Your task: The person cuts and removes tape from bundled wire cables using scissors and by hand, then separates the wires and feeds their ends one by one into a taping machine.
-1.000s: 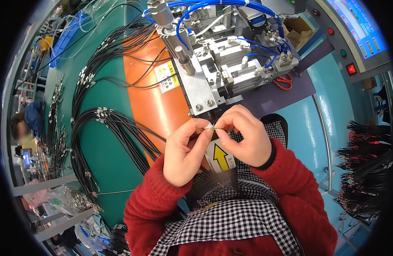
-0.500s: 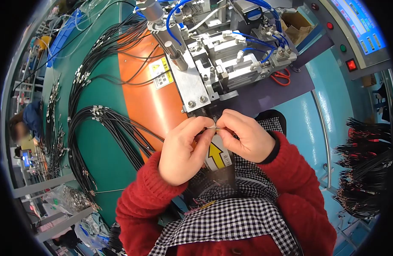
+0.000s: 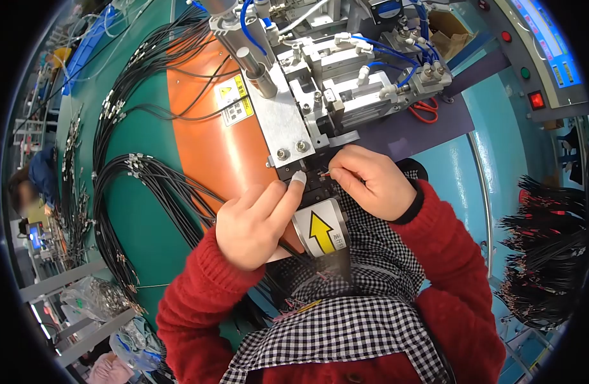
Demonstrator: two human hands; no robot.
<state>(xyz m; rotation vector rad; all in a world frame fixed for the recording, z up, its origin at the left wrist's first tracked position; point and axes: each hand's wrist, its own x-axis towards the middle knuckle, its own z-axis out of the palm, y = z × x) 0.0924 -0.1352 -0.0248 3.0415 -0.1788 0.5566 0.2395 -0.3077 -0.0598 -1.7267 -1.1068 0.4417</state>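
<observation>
My left hand (image 3: 255, 221) reaches to the black fixture block (image 3: 317, 193) at the front of the machine. Its index finger, with a whitish covering on the tip, presses on the block, and nothing shows gripped in the hand. On the block's other side my right hand (image 3: 374, 185) is closed in a pinch. A thin reddish wire (image 3: 326, 174) runs from its fingertips toward the fixture; the wire's far end is too small to make out. Below the block sits a white plate with a yellow arrow (image 3: 321, 232). A silver metal plate (image 3: 282, 121) lies just above my fingers.
Pneumatic cylinders with blue hoses (image 3: 387, 61) stand behind the fixture. Bundles of black cables (image 3: 163, 179) lie across the green mat (image 3: 147, 249). Red-handled scissors (image 3: 425, 111) rest at the right, below a control panel (image 3: 544, 51). More black cables (image 3: 537, 262) hang at far right.
My hands, which were together at their fingertips over the arrow plate, have parted. The left moved down-left with its index finger onto the fixture; the right moved up-right, bringing the wire to it.
</observation>
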